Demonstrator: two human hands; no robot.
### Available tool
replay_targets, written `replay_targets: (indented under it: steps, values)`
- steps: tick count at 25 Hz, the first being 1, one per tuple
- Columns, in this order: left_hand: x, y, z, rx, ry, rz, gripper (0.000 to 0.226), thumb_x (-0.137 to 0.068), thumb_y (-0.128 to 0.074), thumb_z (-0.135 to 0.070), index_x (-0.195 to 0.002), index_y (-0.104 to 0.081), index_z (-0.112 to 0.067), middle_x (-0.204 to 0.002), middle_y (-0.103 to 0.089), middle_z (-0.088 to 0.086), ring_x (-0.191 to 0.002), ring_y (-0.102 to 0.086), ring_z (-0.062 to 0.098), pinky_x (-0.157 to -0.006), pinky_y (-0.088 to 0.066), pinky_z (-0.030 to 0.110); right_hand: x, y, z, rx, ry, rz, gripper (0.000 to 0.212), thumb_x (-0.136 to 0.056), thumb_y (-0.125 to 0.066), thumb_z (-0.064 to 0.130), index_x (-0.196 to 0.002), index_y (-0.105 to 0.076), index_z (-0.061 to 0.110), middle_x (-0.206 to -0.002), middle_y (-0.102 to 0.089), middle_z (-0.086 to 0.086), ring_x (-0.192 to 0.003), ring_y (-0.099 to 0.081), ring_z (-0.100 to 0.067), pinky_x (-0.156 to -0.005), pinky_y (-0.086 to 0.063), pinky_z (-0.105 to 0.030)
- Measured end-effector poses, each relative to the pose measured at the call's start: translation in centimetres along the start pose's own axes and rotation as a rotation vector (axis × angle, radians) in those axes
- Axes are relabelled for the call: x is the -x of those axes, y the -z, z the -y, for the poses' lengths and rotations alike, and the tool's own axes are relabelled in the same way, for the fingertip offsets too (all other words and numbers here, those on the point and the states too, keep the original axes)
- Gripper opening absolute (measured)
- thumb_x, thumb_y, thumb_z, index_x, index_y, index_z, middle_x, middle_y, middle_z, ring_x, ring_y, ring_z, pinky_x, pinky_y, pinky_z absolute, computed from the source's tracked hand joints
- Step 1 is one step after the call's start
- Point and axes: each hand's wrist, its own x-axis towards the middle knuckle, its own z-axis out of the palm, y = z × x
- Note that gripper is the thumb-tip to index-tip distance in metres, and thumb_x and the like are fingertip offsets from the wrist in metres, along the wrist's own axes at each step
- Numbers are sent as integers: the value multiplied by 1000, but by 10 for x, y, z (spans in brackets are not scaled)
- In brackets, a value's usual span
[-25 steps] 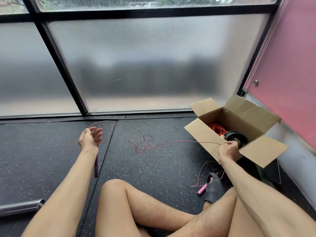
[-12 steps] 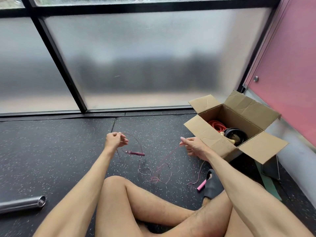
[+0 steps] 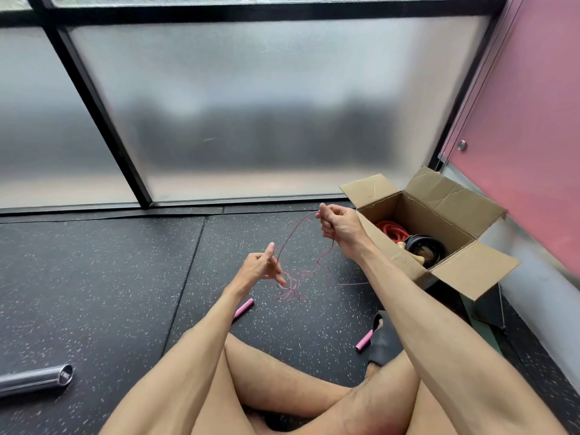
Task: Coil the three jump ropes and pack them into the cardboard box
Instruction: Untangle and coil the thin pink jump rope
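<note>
Beside the cardboard box point(image 3: 417, 215) at far right, your right hand point(image 3: 339, 229) has risen, pinching the pink jump rope point(image 3: 290, 235); your left hand point(image 3: 260, 270), fingers spread, has released its handle point(image 3: 243, 308), now on the floor point(image 3: 110, 277).

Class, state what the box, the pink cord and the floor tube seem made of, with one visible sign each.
Box: matte brown cardboard; creased flaps. Pink cord: probably thin plastic-coated wire; it holds springy loops. Tube: likely polished metal; mirror-like sheen.

Soft daylight through the frosted window point(image 3: 251, 105); wide-angle bending at edges, slight blur.
</note>
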Motion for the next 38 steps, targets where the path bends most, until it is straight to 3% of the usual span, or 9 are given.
replay_targets:
  steps: [4,9,14,17,20,24,30,34,38]
  values:
    - [-6,1,-19,109,-117,-55,43,-100,-52,-41,-65,-44,-18,-54,-36,-6,-49,-30,12,-53,-34,25,-5,36,-10,414,107,-325,21,-94,-60,5,-75,-64,13,-57,-59,2,-49,-53,-8,-55,-43,-29]
    - [-16,-16,-77,8,-227,32,33,-105,-48,-27,-76,-53,-13,-55,-44,-9,-45,-34,5,-45,-30,19,10,8,-5,768,148,-13,30,-87,-50,-4,-107,-69,9,-99,-73,-5,-93,-68,-14,-84,-54,-24]
    - [-23,-18,-89,-30,-285,-40,29,-104,-51,-24,-84,-60,-6,-58,-48,2,-46,-47,10,-47,-45,27,14,-20,8,449,41,127,23,-98,-46,4,-86,-66,5,-59,-58,-2,-52,-56,-14,-60,-58,-34]
    - [-22,-11,-75,-41,-245,15,55,-106,-37,-43,-96,-70,0,-78,-72,13,-73,-71,23,-77,-58,35,16,-16,18,358,110,96,28,-103,-53,21,-77,-59,10,-54,-43,8,-45,-38,-6,-48,-40,-25]
    - [-24,-12,-48,-113,-148,87,76,-105,-14,-56,-109,-75,-10,-104,-77,4,-107,-69,15,-98,-40,33,12,-8,34,247,165,107,30,-105,-50,22,-77,-55,12,-51,-41,16,-44,-32,-2,-45,-31,-18]
    - [-29,-25,-31,-143,-79,163,74,-100,-22,-64,-96,-76,-13,-89,-77,10,-100,-71,23,-106,-37,41,7,5,47,232,238,-43,31,-105,-49,21,-75,-56,17,-49,-41,17,-46,-32,-6,-45,-27,-20]
    - [-20,-14,-34,154,-61,231,30,-97,-61,-33,-89,-66,-4,-66,-49,5,-55,-51,19,-63,-57,36,-4,50,41,245,232,-450,31,-101,-51,16,-72,-63,21,-58,-51,2,-53,-44,-13,-53,-40,-31]
    - [-21,-15,-54,123,-154,164,26,-100,-57,-28,-88,-59,-6,-61,-34,-3,-50,-29,11,-46,-26,20,16,42,43,353,57,-247,22,-96,-41,-2,-94,-62,6,-67,-63,-9,-57,-56,-18,-55,-51,-28]
    - [-22,-15,-77,-46,-264,94,28,-103,-54,-25,-84,-58,-6,-57,-36,-3,-47,-29,9,-43,-26,19,23,28,37,482,-158,100,28,-104,-49,28,-100,-64,5,-73,-67,-10,-58,-61,-18,-50,-52,-24]
